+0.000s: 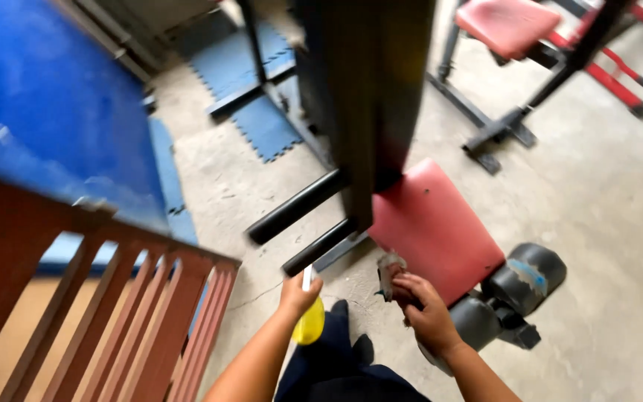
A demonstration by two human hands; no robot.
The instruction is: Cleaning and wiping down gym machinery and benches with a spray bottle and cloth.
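**Hands at the red bench: spray bottle in the left, rag in the right**

Left hand is closed around the neck of a yellow spray bottle, whose body hangs below the fist while its white top pokes out above the fingers. Right hand is curled shut on a crumpled grey rag, bunched at the lower corner of the red padded seat and touching its edge. The two hands are near each other but apart, with bare concrete floor showing between them.

A dark upright post of the exercise machine rises straight through the middle of the view and hides the far end of the seat. Two black padded rollers jut out to the left from its foot, just above the left hand. Grey-black foam rollers sit just beside the seat at its right, near the right hand.

Further back stands a second machine with a red pad on a black frame. Blue interlocking floor mats lie behind the post, a large blue surface fills the left, and a reddish-brown slatted railing crosses the lower left, blurred.
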